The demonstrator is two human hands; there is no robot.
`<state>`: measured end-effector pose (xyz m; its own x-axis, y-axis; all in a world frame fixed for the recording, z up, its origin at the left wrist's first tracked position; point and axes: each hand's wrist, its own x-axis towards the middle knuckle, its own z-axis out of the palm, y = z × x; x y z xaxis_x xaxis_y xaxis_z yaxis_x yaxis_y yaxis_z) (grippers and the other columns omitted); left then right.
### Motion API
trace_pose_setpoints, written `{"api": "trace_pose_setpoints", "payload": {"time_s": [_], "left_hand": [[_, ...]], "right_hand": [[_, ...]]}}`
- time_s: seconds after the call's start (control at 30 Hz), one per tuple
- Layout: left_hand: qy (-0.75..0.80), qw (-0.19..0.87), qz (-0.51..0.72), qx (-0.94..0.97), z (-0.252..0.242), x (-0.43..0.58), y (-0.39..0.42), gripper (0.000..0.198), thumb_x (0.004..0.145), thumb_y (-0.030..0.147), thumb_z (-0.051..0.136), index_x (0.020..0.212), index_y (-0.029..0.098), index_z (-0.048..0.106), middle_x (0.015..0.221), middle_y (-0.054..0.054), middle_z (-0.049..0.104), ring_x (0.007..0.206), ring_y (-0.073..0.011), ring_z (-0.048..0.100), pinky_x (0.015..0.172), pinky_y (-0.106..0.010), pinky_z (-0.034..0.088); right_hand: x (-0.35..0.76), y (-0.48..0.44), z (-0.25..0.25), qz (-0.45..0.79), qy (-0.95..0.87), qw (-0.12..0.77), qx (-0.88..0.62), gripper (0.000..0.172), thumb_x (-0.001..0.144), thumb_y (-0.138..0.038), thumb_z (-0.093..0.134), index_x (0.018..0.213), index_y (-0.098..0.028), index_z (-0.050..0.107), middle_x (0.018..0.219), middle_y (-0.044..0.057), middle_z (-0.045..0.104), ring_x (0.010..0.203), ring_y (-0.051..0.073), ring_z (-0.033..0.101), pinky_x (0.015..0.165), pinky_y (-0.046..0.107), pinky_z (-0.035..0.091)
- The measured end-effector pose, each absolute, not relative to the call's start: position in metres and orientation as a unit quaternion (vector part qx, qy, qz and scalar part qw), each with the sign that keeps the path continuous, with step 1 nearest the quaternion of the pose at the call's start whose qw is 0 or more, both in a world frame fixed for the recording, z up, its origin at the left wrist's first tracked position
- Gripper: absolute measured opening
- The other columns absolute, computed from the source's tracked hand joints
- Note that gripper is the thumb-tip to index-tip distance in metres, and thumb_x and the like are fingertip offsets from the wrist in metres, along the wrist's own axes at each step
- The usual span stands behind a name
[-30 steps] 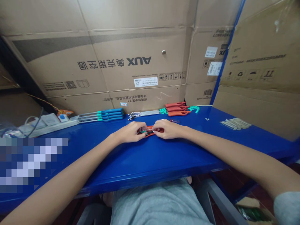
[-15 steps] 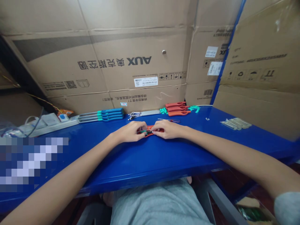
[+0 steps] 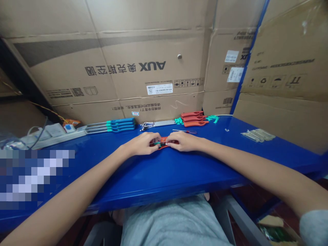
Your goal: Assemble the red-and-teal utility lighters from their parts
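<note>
An orange-red handle shell [image 3: 164, 139] lies lengthwise between my hands, its open side showing a small green part and dark pieces inside. My left hand [image 3: 145, 143] closes around the left end, thumb and fingers at the green part. At the right end, my right hand [image 3: 184, 140] is closed with its fingertips pinched together by the inner parts; a small white bit shows at the tips. Fingers hide most of both ends. Just behind my right hand lies a screwdriver [image 3: 191, 132] with a thin metal shaft and a dark red handle.
Along the back are blue-handled rods [image 3: 123, 125], thin metal tubes with wires [image 3: 161, 123], stacked orange-red handles [image 3: 196, 119] and green pieces [image 3: 213, 118]. Clear-wrapped sticks [image 3: 257, 135] lie right. A power strip [image 3: 60, 138] is at left. Cardboard [image 3: 115, 51] walls the blue table [image 3: 164, 177].
Both hands stay in nearly the same place on the shell. My right fingertips have shifted very slightly to the right, and a little more of the shell's inside shows.
</note>
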<state>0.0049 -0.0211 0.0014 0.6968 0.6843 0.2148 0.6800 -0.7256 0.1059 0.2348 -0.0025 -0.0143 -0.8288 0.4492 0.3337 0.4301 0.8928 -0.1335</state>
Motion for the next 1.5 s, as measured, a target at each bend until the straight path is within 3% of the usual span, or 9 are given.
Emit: {"api": "trace_pose_setpoints", "payload": {"time_s": [0.8,1.5], "left_hand": [[0.342,-0.020,0.116,0.932,0.0000,0.0056,-0.0183,0.018,0.088,0.028,0.048,0.090,0.017,0.063,0.087,-0.005,0.068,0.076,-0.0177,0.060,0.069,-0.027,0.044],[0.339,-0.019,0.119,0.933,0.0008,0.0057,-0.0203,0.023,0.088,0.027,0.048,0.100,0.017,0.065,0.095,-0.007,0.069,0.083,-0.0198,0.063,0.075,-0.028,0.046]], "right_hand": [[0.2355,0.0027,-0.0201,0.021,-0.956,0.194,-0.218,0.020,0.092,-0.019,0.052,0.101,-0.016,0.069,0.094,0.009,0.071,0.085,0.019,0.062,0.078,0.030,0.045],[0.2338,-0.0003,-0.0186,0.021,-0.955,0.193,-0.225,0.021,0.086,-0.015,0.054,0.098,-0.016,0.071,0.086,0.007,0.068,0.077,0.017,0.057,0.073,0.028,0.040]]}}
